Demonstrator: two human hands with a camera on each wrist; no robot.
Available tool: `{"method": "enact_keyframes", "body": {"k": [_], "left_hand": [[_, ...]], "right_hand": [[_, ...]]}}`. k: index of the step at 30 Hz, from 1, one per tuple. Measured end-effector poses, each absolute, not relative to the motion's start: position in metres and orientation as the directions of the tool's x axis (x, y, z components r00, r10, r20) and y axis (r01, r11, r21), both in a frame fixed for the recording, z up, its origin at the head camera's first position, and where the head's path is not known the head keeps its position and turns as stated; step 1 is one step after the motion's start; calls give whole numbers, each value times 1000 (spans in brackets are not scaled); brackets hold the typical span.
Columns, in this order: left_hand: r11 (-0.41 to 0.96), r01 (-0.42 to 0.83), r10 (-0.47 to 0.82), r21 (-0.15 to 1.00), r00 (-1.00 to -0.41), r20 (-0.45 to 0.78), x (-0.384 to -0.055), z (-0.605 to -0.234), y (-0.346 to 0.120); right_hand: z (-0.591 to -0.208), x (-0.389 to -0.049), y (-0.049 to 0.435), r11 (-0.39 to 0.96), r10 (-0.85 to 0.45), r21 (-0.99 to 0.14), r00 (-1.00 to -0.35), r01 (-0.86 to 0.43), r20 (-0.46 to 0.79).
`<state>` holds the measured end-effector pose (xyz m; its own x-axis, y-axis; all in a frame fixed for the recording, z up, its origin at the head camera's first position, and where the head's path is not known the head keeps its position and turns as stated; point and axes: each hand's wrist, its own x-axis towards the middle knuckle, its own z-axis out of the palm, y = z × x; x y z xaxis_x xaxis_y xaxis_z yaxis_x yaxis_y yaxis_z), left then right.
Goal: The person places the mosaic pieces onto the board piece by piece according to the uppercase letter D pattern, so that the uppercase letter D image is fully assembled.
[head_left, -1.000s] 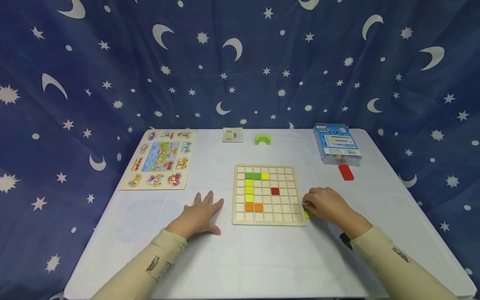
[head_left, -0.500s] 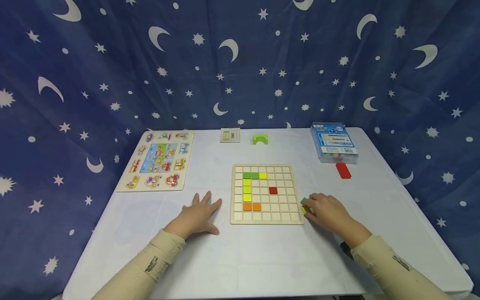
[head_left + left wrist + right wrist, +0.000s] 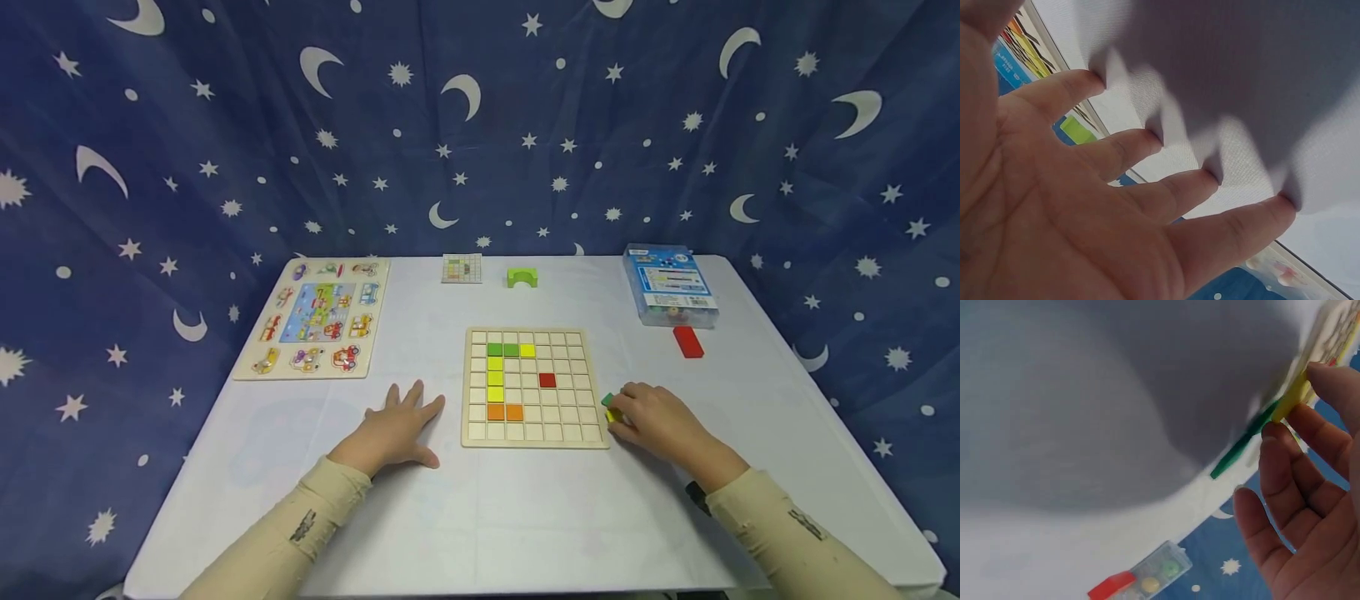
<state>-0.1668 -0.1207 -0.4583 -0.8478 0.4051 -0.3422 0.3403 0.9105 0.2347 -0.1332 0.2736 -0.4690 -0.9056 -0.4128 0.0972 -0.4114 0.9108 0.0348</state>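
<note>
Beside the right edge of the wooden grid board [image 3: 556, 432], my right hand [image 3: 660, 425] pinches a yellow tile [image 3: 1291, 400] between thumb and finger. A green piece [image 3: 1239, 449] lies against the yellow tile on the table, close to the fingertips; it also shows in the head view. Several coloured tiles sit in the board: green, yellow, orange and a red tile [image 3: 547, 380]. To the left of the board, my left hand [image 3: 393, 429] rests on the white cloth with fingers spread and holds nothing.
A picture puzzle board [image 3: 358, 363] lies at the back left. Along the back are a small pattern card [image 3: 461, 268] and a green arch block [image 3: 522, 277]. At the right stand a clear box with a blue label [image 3: 670, 285] and a red block [image 3: 687, 342].
My right hand has shifted at the board's right edge, and a green piece now shows beside the yellow tile. The left hand stays in place. The head view shifts slightly.
</note>
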Motion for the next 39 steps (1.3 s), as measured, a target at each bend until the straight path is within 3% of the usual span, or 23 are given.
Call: {"method": "enact_keyframes", "body": {"k": [9, 14, 39], "left_hand": [[910, 331, 403, 249, -844, -353, -167, -457, -122], [911, 332, 402, 244, -844, -354, -166, -459, -121], [914, 325, 395, 244, -850, -347, -166, -457, -121]], "right_hand": [[-470, -143, 204, 854, -511, 6, -836, -520, 202], [-475, -149, 181, 858, -506, 20, -838, -513, 205], [-475, -152, 170, 866, -486, 12, -837, -500, 251]]}}
